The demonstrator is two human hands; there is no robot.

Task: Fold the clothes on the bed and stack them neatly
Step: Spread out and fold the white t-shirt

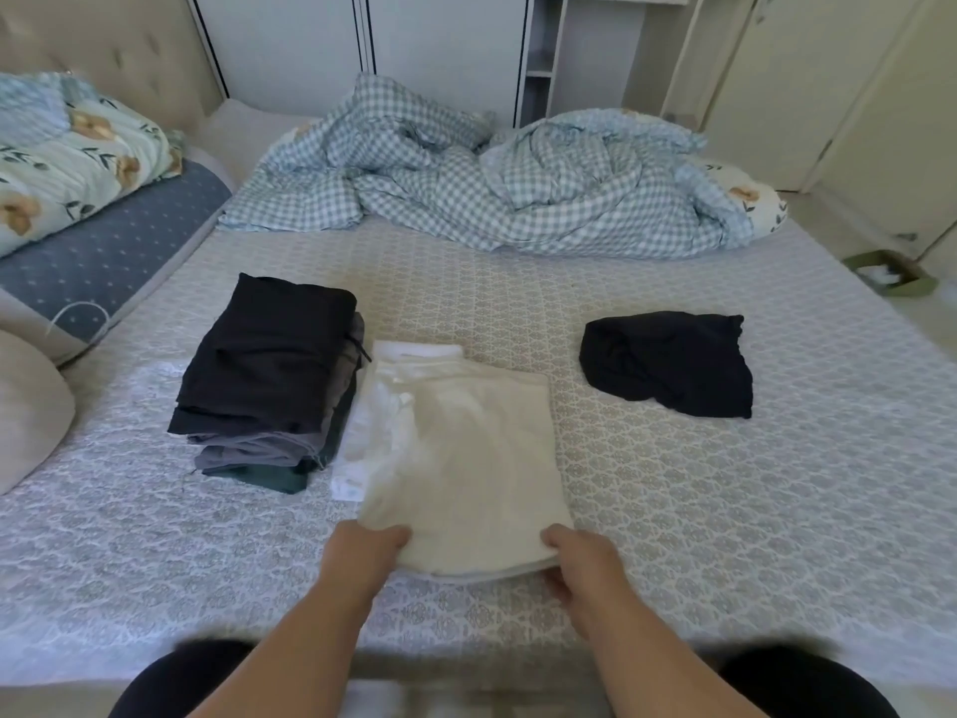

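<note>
At the bottom of the frame I have both hands on the near edge of the cream garment point(461, 458), which lies folded into a rough rectangle in the middle of the bed point(725, 510). My left hand point(367, 554) has its fingers curled around the lower left corner, and my right hand point(580, 559) pinches the lower right corner, thumb on top and the other fingers tucked under the cloth. It looks soft, light and limp, so I judge it will sag and lose its fold if lifted from one side only; holding the two near corners, or sliding the hands under it, should keep the shape. A whiter layer shows along its left side and far edge, so the fold is not quite even. Just to the left, touching or nearly touching it, stands the stack of folded clothes point(269, 375), black on top, grey and dark green beneath, fairly square. To the right, well apart, a black garment point(668, 362) lies crumpled and not yet folded. Further up the frame a checked duvet point(492, 189) is bunched across the bed, and a floral quilt point(72, 158) sits at the upper left.
</note>
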